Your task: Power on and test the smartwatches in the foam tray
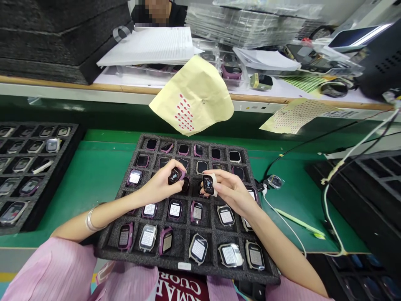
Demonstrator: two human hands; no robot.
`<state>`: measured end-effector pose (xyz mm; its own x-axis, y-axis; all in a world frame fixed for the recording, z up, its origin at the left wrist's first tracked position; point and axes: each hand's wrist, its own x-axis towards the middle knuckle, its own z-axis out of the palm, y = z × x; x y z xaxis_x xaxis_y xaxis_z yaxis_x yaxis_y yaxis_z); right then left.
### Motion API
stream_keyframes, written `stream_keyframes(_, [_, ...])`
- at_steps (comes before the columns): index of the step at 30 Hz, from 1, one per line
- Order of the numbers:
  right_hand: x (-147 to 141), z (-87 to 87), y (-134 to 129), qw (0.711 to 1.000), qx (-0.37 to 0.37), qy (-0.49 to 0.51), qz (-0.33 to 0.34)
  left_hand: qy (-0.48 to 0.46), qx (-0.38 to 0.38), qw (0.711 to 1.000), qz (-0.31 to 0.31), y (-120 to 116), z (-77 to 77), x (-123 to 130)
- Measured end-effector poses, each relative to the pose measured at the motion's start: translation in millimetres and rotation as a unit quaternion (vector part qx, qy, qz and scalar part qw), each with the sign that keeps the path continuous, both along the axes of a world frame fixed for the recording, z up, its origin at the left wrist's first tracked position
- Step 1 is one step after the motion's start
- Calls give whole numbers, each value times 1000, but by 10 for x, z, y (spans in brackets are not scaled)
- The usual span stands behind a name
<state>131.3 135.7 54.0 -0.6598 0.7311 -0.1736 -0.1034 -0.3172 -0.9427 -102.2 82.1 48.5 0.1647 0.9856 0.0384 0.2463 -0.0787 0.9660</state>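
A black foam tray (pixel 184 261) with square compartments lies before me, filled with several watch bodies in purple and silver frames. Many in the nearer rows have lit white screens, while those in the far rows are dark. Over the tray's middle, my left hand (pixel 164 182) grips a purple watch (pixel 175 175) between thumb and fingers. To its right, my right hand (pixel 232 190) pinches a white-framed watch (pixel 208 184) by its sides. Both held watches face up with small lit graphics on dark screens.
Another foam tray of watches (pixel 75 144) stands at the left. A green pen-like tool (pixel 300 223), cables and a bagged round item (pixel 275 181) lie at the right. Yellow sheets (pixel 194 96) hang from the shelf edge (pixel 125 88). A person (pixel 159 12) is beyond the shelf.
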Motion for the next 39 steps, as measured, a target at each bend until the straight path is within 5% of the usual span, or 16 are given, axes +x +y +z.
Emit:
stream_keyframes(14, [-64, -100, 30, 994, -102, 33, 19, -238, -212, 948, 12, -46, -85, 32])
stream_keyframes(39, [-36, -188, -96, 997, 50, -62, -14, -251, -142, 956, -48, -111, -141, 93])
